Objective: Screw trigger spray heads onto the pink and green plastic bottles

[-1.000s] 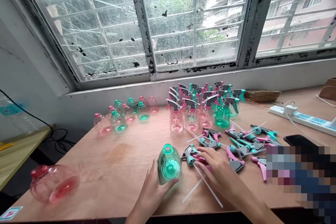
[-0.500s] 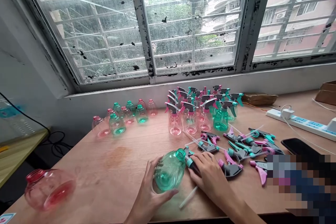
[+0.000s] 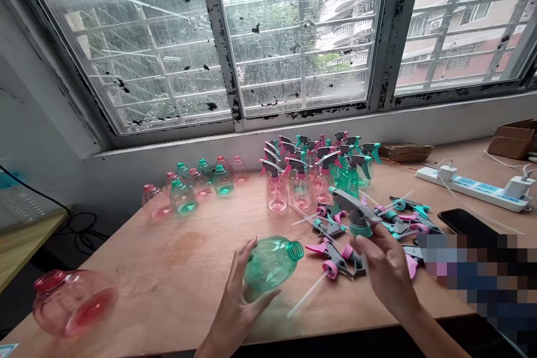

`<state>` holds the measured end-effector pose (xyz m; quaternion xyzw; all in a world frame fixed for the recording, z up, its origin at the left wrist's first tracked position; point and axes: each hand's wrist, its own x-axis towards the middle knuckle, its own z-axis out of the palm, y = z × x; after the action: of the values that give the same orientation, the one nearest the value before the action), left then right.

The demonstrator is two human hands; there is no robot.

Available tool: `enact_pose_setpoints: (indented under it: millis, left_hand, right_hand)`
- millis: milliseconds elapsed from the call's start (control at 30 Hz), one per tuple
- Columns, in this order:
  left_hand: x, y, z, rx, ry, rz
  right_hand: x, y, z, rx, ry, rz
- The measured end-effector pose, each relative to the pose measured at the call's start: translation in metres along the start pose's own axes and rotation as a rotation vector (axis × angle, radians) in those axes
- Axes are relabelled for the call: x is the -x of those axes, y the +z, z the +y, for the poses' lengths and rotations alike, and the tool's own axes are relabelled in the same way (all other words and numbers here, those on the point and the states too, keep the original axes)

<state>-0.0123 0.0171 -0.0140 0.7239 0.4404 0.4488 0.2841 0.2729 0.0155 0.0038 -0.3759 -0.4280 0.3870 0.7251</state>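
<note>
So, my left hand [image 3: 237, 296] is spread wide and curved around a teal plastic bottle [image 3: 272, 264], which lies on its side with its open neck pointing right, just left of centre low in the frame. My fingers [image 3: 262, 297] meet its underside and my thumb [image 3: 250, 250] stands beside its left end. It's a loose cradle, and I can't tell whether the hand bears its weight. My right hand [image 3: 388, 271] is up off the table, fingers closed in a pinch on the teal collar of a grey trigger sprayer head [image 3: 356, 211], holding it above a scatter of loose sprayer heads [image 3: 398, 221] on the right of the wooden table [image 3: 126, 291]. Just below that hand lies a pink-collared sprayer head [image 3: 333, 260] with a clear dip tube [image 3: 306, 293] reaching toward the teal bottle. Beyond my hands, assembled pink and teal spray bottles [image 3: 293, 184] stand in a crowd at upper middle. To their left stands a group of capless bottles [image 3: 197, 184]. A large pink bottle [image 3: 71, 302] lies on its side at lower left. A white power strip [image 3: 470, 187] and a black phone [image 3: 457, 221] sit on the right.
</note>
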Motion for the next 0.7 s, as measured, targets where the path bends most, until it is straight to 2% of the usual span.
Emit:
enact_pose_setpoints:
  millis: [67,167,367,533,700]
  left_hand:
    - [0.000,-0.001,0.003,-0.006,0.006,-0.037]
    - [0.001,-0.002,0.009,0.019,-0.014,-0.063]
    - [0.000,-0.001,0.009,0.011,-0.009,-0.049]
    - [0.000,-0.001,0.008,0.002,0.003,-0.080]
    - [0.001,-0.003,0.009,0.075,-0.042,-0.109]
  right_hand:
    - [0.001,0.000,-0.004,-0.143,0.019,0.056]
    - [0.003,0.002,-0.014,-0.310,0.028,0.071]
    - [0.006,-0.006,-0.028,-0.405,-0.002,0.081]
    - [0.011,-0.016,-0.005,-0.267,0.035,-0.038]
    - [0.026,-0.004,0.015,0.020,0.075,-0.150]
